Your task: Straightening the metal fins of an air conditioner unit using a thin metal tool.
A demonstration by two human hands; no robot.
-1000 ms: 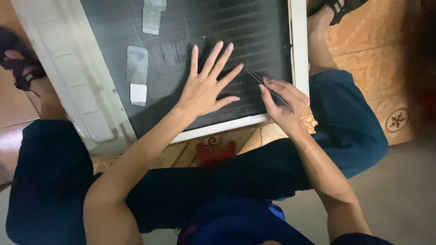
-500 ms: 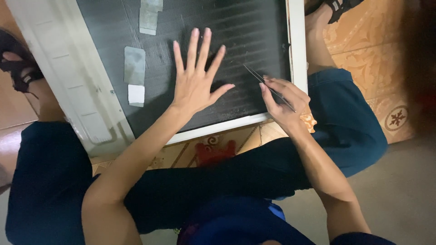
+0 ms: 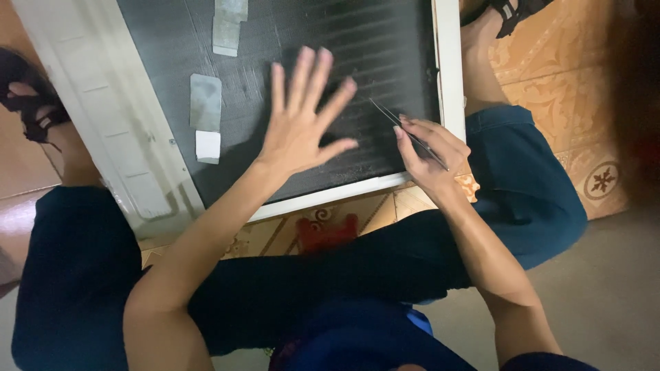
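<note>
Landmark: we place everything from the dark finned panel (image 3: 385,55), the black ribbed grid in a white frame (image 3: 445,75) lying on the floor in front of us.

Knees: our dark-trousered legs sit nearest to us, below the panel's near edge, with a small red object (image 3: 328,232) on the patterned floor tiles (image 3: 550,89) between them.

Right hand: our right hand (image 3: 430,154) rests at the panel's near right corner, fingers pinched shut on a thin dark tool (image 3: 405,130) — a slim metal blade or tweezers, we cannot tell which. Its tip lies on the fins just inside the frame.

Left hand: our left hand (image 3: 302,124) is spread open over the panel's middle, holding nothing; whether the palm touches the fins or hovers just above, we cannot tell.

Risk, tool: we judge the pointed tip could bend or gouge the thin fins if it is pushed across the rows instead of along them.

Risk, hand: the spread fingers lie just beside the tip, so a slip toward the middle could jab them — and leaning weight on the palm could flatten fins.

Panel look: fine close-set horizontal ribs, dull black, with pale scuffed streaks near the near edge.

Patches: two grey strips (image 3: 205,102) and a small white piece (image 3: 207,145) lie on the panel's left part, with another grey strip (image 3: 227,27) toward the far edge.

Far side: sandalled feet (image 3: 31,103) flank the panel at left and right.
</note>
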